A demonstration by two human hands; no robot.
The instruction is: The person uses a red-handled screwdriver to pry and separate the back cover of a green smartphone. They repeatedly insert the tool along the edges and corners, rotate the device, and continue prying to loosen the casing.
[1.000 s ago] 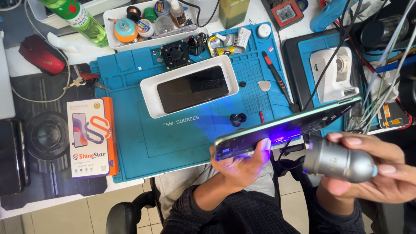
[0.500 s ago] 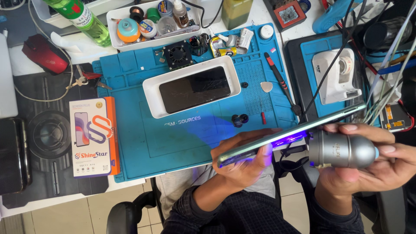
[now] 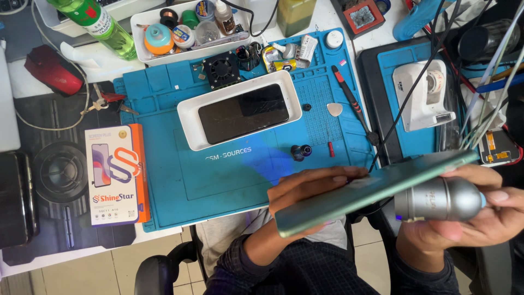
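Phone (image 3: pixel 376 188): lying tilted, edge-on to the camera, above the lap, just off the tabletop's (image 3: pixel 43 257) near edge.
Left hand (image 3: pixel 311 188): cupping the phone from below, fingers wrapping its near side.
Right hand (image 3: pixel 469 218): fingers closing around a silver lamp (image 3: pixel 436 199), sitting just beside the phone.
Mat (image 3: pixel 234 175): carrying 1 white tray (image 3: pixel 188 112) holding a dark screen (image 3: pixel 243 113).

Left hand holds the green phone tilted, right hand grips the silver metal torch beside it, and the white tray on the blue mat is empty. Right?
Not quite. In the head view the white tray on the blue mat holds a dark phone with a cracked screen. The rest stands: left hand holds the green phone tilted, right hand grips the silver metal torch.
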